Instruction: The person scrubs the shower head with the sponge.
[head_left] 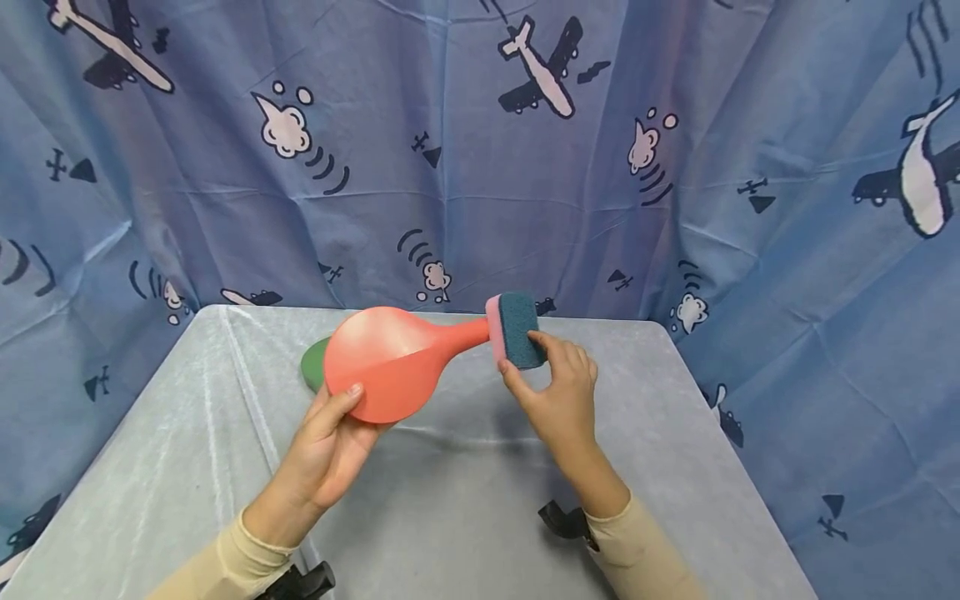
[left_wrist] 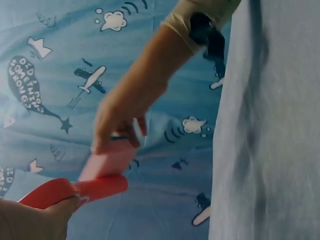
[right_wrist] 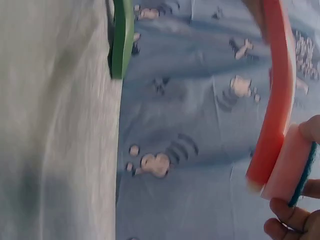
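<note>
My left hand (head_left: 322, 454) grips a red paddle (head_left: 386, 362) by the edge of its round head, thumb on the near face and the other fingers behind. The paddle is raised over the table with its handle (head_left: 465, 335) pointing right. Between the thumb and fingers of my right hand (head_left: 562, 396) is a scouring sponge (head_left: 522, 331), pink on one side and dark green on the other. In the right wrist view, the pink side of the sponge (right_wrist: 286, 167) lies along the end of the red handle (right_wrist: 270, 155).
A green rounded thing (head_left: 312, 365) is on the table behind the paddle, partly hidden by it. The table has a pale grey cloth (head_left: 450, 517). A blue curtain (head_left: 465, 167) printed with airplanes hangs behind and around it.
</note>
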